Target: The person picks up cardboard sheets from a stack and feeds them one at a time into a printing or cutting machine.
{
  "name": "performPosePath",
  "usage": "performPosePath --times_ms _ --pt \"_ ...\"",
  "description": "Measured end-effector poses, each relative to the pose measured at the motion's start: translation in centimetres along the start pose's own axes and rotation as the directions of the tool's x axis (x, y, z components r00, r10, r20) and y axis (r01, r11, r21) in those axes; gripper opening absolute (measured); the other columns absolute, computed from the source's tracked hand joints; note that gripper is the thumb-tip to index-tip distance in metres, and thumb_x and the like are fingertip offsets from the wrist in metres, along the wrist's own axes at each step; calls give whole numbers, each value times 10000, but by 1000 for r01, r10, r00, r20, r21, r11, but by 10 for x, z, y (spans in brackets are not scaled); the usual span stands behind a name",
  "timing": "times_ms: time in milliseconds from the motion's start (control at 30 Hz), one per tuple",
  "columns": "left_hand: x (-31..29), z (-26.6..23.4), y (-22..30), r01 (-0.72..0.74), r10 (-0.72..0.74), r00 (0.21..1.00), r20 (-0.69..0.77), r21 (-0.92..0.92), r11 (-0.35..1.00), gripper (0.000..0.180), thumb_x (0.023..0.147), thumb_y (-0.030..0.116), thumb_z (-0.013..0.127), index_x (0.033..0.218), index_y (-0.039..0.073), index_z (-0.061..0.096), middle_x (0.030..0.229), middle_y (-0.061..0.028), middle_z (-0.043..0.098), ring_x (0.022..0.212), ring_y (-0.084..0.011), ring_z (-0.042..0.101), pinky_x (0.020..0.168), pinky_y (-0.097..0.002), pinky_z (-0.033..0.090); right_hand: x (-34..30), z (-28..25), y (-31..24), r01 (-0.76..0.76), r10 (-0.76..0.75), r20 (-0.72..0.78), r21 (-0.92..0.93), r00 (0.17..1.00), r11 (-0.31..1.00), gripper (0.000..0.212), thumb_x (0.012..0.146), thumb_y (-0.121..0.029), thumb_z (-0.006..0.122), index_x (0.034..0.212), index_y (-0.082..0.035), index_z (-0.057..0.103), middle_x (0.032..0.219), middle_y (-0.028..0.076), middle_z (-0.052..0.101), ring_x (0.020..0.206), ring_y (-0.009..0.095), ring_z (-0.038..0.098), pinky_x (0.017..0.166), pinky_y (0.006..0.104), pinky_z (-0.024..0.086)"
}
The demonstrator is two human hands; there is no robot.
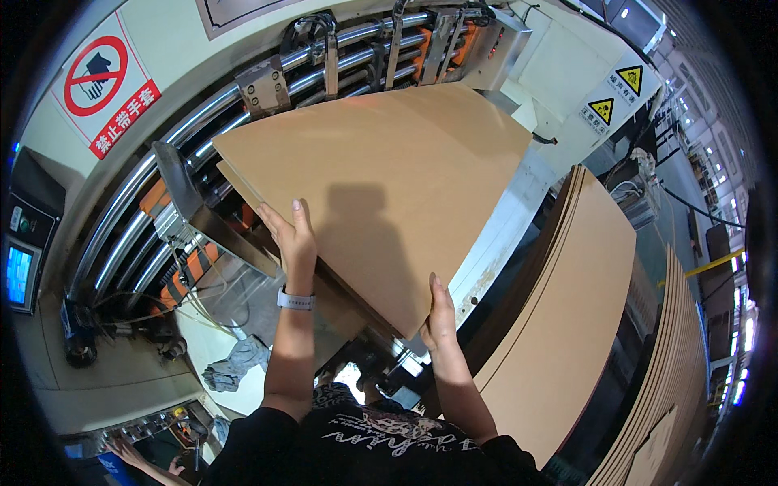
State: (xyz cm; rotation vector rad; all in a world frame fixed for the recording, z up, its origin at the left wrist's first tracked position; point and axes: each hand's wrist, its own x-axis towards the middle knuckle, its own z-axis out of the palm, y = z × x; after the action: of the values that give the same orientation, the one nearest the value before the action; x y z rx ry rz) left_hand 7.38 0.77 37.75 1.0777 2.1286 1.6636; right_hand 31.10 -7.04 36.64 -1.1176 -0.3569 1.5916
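A large brown cardboard sheet (389,178) lies in the machine feed in front of me, with at least one more sheet under its left edge. My left hand (292,243) rests flat against the sheets' left edge, fingers stretched out and thumb up. At the near right edge, by the front corner, my right hand (438,314) lies with its palm toward the cardboard and thumb up; its fingers are partly hidden along the edge. Neither hand is wrapped round the sheets. A pale band is on my left wrist.
Chrome rollers and rods (203,121) with clamps run behind the sheets. A metal side guide (211,215) stands at left. Stacked cardboard (567,324) is at my right, more (668,364) beyond. A grey cloth (237,363) lies at lower left, near another person's hands (134,455).
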Motion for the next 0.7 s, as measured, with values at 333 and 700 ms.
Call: performPosePath --times_ms 333,700 --pt "4 2 -21 43 -45 999 -27 -47 998 755 889 376 459 1346 -111 106 1420 -283 98 1341 -353 80 1085 -386 96 9 -6 16 -65 65 53 8 996 998 706 877 -408 507 1367 -38 158 1342 158 331 1215 275 373 959 412 372" --pt "5 2 -45 61 -50 997 58 -202 977 859 819 366 593 1352 -99 105 1414 -276 110 1328 -354 113 1075 -393 127 20 -11 40 -108 109 -15 53 994 993 546 927 -419 381 1308 -32 329 1288 109 425 1168 224 421 965 346 358"
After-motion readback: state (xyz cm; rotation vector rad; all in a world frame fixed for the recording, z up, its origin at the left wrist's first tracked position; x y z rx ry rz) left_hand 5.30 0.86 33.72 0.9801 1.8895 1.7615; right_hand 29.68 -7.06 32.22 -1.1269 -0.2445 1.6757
